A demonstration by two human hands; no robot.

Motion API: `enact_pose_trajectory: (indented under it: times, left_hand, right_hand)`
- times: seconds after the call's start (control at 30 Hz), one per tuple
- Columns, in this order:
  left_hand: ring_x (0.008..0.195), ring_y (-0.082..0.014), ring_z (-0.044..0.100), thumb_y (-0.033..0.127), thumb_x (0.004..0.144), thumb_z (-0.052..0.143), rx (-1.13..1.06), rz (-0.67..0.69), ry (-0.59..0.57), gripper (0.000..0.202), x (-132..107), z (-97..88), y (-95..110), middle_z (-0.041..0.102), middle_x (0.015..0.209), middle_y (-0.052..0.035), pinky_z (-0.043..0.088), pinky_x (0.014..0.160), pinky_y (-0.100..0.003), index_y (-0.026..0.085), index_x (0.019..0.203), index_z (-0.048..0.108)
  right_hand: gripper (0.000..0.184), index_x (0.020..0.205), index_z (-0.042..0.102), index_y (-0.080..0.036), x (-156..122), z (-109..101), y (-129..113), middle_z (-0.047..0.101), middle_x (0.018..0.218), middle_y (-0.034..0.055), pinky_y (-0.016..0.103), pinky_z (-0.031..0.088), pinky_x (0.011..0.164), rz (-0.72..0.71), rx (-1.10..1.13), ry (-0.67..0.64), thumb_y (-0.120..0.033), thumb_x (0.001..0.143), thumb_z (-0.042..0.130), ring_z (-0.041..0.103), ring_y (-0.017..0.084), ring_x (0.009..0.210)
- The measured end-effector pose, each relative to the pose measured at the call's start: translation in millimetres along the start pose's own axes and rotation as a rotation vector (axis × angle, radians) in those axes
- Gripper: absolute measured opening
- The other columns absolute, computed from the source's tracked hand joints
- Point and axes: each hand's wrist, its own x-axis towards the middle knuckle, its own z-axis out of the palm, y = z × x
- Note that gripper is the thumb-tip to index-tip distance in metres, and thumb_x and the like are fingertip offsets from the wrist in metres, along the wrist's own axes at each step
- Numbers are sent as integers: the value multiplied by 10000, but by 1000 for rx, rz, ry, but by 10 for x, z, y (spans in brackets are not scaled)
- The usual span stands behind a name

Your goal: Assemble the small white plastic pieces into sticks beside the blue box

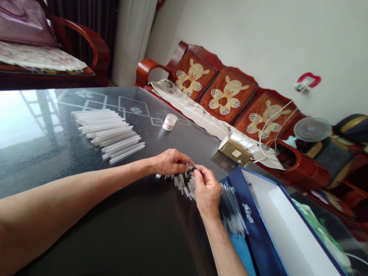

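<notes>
My left hand [170,162] and my right hand [206,190] meet over a small heap of short translucent plastic pieces [182,181] on the dark glossy table [58,173]. Both hands have their fingers pinched together on something small that I cannot make out. A bundle of thin dark rods [232,206] lies just right of my right hand, on the edge of a blue box lid [253,229]. Farther left, a fanned pile of long white tubes [109,132] rests apart from both hands.
A small white jar [169,122] stands at the table's far side. An open blue box with a white inside [297,260] fills the right. A gold foil packet [237,150] and newspaper [192,106] lie on the red wooden bench [227,91] behind.
</notes>
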Motion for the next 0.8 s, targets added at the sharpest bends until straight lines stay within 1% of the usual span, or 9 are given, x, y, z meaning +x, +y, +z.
enact_pose_trajectory:
  times: [0.1, 0.17, 0.27, 0.37, 0.43, 0.53, 0.67, 0.8]
  left_hand:
    - [521, -71, 419, 281, 783, 544, 99, 28, -9, 302, -13, -23, 34, 532, 562, 34, 335, 507, -149, 153, 999, 711]
    - [519, -70, 422, 261, 784, 537, 155, 51, -15, 300, -16, -28, 37, 528, 551, 41, 332, 520, -148, 160, 1007, 709]
    - [518, -69, 436, 239, 784, 529, 198, 79, -10, 301, -14, -18, 19, 538, 550, 44, 332, 531, -148, 163, 1013, 709]
    - [517, -70, 441, 238, 778, 530, 204, 69, -8, 299, -13, -6, 7, 528, 534, 45, 331, 526, -146, 161, 1003, 713]
    - [514, -72, 440, 243, 774, 531, 188, 51, -13, 302, -15, -4, 7, 517, 523, 45, 327, 514, -145, 158, 1000, 713]
    - [506, -71, 441, 247, 773, 529, 161, 38, -18, 309, -18, -10, 14, 510, 517, 44, 320, 496, -144, 152, 1004, 711]
    - [493, -68, 445, 217, 767, 544, 182, 64, -3, 277, -23, -11, 37, 502, 501, 47, 318, 495, -145, 159, 972, 721]
    - [488, -72, 459, 190, 764, 547, 231, 58, 12, 256, -29, -5, 69, 509, 490, 43, 327, 510, -152, 169, 943, 729]
  right_hand:
    - [215, 943, 674, -182, 7, -15, -4, 688, 936, 52, 297, 512, 802, -49, -35, -8, -315, 816, 562, 662, 180, 835]
    - [211, 940, 676, -182, 7, -16, -4, 689, 937, 50, 294, 509, 807, -48, -38, -12, -310, 812, 566, 659, 179, 840]
    - [230, 957, 674, -178, 2, -4, 5, 704, 920, 52, 287, 511, 789, 28, 11, -18, -322, 806, 578, 666, 177, 810]
    - [251, 964, 674, -174, -3, 7, 23, 712, 908, 53, 285, 514, 775, 86, 54, -20, -342, 795, 595, 670, 178, 793]
    - [255, 960, 677, -174, -3, 5, 34, 713, 905, 54, 292, 513, 784, 78, 40, -21, -347, 791, 597, 669, 183, 806]
    - [244, 948, 682, -178, 1, -11, 33, 707, 909, 53, 303, 509, 803, 24, -21, -20, -342, 795, 587, 661, 184, 819]
    - [213, 924, 686, -183, 5, -28, 14, 698, 915, 47, 288, 501, 804, -29, -68, -22, -318, 800, 579, 650, 170, 812]
    - [223, 937, 681, -179, 6, -14, 26, 701, 917, 51, 293, 502, 806, 7, -31, -43, -324, 801, 581, 653, 178, 828]
